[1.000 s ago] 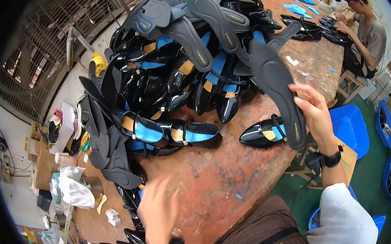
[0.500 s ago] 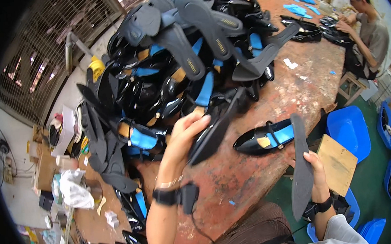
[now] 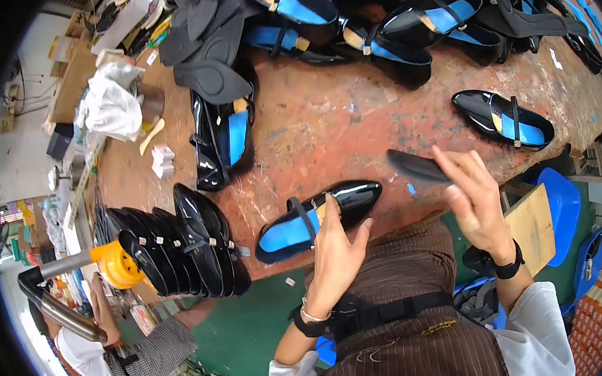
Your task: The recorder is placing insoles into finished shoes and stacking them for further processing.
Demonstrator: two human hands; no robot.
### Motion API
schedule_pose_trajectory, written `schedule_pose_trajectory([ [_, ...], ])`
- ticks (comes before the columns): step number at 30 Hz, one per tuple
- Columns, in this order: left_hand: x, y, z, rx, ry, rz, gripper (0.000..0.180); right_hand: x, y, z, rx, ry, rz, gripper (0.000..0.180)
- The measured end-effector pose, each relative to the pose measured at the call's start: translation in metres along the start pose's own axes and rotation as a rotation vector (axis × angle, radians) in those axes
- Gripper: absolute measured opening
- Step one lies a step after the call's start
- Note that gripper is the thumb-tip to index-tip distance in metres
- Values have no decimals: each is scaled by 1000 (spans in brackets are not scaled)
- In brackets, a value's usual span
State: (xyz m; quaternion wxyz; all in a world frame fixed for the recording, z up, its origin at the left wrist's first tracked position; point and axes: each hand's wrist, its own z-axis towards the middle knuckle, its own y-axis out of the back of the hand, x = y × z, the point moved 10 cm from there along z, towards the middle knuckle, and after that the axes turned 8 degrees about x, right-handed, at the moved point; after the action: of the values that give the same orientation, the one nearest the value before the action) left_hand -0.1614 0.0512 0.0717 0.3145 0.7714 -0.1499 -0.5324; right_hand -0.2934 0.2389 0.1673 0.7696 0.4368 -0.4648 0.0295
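A black patent strap shoe with a blue and tan lining lies at the table's near edge, its toe pointing right. My left hand grips it, with the index finger at its opening and the thumb beside the toe. Just above the table to the right, my right hand holds a dark insole by one end, with the thumb held apart. How the fingers clasp that end is partly hidden. Farther right, another strap shoe sits alone on the table.
Black shoes and grey insoles are heaped along the far side. At left stand a row of shoes and a yellow-ended pipe. A wooden board and blue bin are at right. Another person is at lower left.
My view has swung left and down. My left hand was holding up a dark shoe by the pile; it is now low at the shoe near the edge. The insole has tipped from upright to nearly level.
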Motion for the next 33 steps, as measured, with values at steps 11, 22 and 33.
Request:
schedule_pose_trajectory([
  [11, 77, 92, -45, -205, -312, 280, 131, 51, -137, 26, 298, 395, -127, 31],
  [22, 101, 81, -40, -323, -428, -143, 151, 73, -220, 41, 370, 345, 65, 26],
  [33, 104, 82, -38, -266, -488, -222, 150, 75, -240, 40, 465, 335, -56, 28],
])
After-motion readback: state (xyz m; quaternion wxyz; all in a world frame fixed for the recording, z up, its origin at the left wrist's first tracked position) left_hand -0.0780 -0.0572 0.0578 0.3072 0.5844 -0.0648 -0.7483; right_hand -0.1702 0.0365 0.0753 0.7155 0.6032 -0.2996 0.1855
